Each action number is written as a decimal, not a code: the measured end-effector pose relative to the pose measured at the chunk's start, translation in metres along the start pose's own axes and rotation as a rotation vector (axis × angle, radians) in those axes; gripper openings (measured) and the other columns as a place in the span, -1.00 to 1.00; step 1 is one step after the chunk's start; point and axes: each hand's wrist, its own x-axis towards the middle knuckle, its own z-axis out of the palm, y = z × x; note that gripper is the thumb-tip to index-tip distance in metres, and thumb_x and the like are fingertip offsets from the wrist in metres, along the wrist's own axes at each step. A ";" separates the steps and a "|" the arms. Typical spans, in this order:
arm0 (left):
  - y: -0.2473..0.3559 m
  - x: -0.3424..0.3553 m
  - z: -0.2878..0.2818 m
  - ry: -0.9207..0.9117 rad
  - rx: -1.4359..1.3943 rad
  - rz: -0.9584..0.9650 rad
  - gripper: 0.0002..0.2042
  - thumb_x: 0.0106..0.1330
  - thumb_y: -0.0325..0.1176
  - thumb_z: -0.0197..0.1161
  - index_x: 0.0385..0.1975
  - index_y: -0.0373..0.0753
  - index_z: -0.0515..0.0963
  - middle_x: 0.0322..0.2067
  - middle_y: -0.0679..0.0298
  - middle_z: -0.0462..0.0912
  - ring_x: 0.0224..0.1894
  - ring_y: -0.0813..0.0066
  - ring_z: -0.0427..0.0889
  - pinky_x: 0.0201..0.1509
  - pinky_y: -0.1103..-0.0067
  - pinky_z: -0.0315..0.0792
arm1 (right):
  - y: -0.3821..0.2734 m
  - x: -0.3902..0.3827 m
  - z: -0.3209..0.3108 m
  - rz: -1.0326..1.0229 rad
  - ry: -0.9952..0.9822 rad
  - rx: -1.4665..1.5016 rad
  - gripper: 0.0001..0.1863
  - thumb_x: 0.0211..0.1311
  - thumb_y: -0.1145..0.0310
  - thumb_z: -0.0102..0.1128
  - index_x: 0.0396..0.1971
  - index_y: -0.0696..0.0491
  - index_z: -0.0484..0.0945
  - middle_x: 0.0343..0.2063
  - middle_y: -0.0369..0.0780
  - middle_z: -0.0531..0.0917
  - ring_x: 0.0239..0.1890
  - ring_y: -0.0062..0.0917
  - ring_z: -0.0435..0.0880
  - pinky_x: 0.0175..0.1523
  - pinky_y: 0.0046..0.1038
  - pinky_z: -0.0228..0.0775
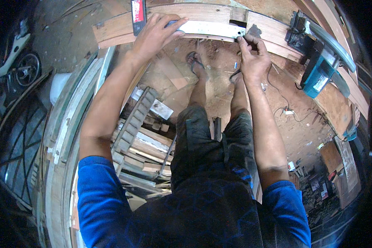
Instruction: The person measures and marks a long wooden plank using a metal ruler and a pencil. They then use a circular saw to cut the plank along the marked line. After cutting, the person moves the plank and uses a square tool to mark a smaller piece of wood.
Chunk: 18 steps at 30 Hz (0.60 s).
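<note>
A long pale wooden board [273,31] runs across the top of the view. Along it lies a flat, bright metal ruler [211,29] with a small hole near its right end; a bluish part shows at its left end. My left hand [157,31] is closed over that left end and holds it against the wood. At the other end my right hand [254,51] is bent into a pinch, its thumb and forefinger at the ruler's corner. Anything small between those fingertips is hidden. A dark rectangular object with a red label [139,14] stands beside my left hand.
A teal circular saw [322,68] rests at the right end of the board. A cable [283,97] trails over the dirt floor. Stacked planks [72,111] and scrap timber [149,151] lie left of my legs; a motorbike wheel [27,68] is far left.
</note>
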 end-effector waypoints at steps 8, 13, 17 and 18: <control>-0.003 -0.004 0.003 -0.026 0.015 -0.018 -0.51 0.43 -0.09 0.23 0.36 0.14 0.48 0.15 0.33 0.55 0.17 0.16 0.45 0.29 0.30 0.41 | 0.006 0.000 0.002 0.028 -0.003 0.020 -0.80 0.19 0.39 0.53 -0.25 0.15 0.74 -0.38 -0.32 0.71 -0.42 -0.71 0.53 -0.23 -0.61 0.46; -0.001 -0.004 0.004 0.010 -0.036 -0.032 -0.53 0.45 -0.07 0.20 0.35 0.16 0.50 0.16 0.35 0.55 0.18 0.19 0.45 0.32 0.32 0.40 | 0.004 0.000 0.003 -0.004 -0.003 -0.034 -0.78 0.19 0.39 0.53 -0.23 0.15 0.73 -0.37 -0.31 0.72 -0.42 -0.72 0.53 -0.23 -0.62 0.45; 0.001 0.001 -0.003 -0.010 -0.033 -0.009 -0.54 0.39 -0.14 0.26 0.30 0.05 0.54 0.11 0.29 0.56 0.14 0.17 0.46 0.29 0.30 0.39 | 0.003 0.000 0.003 -0.002 -0.003 -0.026 -0.78 0.20 0.38 0.52 -0.22 0.16 0.73 -0.39 -0.33 0.71 -0.42 -0.73 0.51 -0.24 -0.63 0.44; 0.000 0.002 -0.005 -0.009 -0.047 0.024 -0.53 0.36 -0.21 0.30 0.28 -0.05 0.55 0.08 0.24 0.56 0.11 0.14 0.46 0.26 0.29 0.36 | 0.003 -0.001 0.002 -0.003 -0.004 -0.026 -0.78 0.20 0.38 0.52 -0.22 0.16 0.73 -0.39 -0.33 0.71 -0.42 -0.74 0.51 -0.24 -0.63 0.44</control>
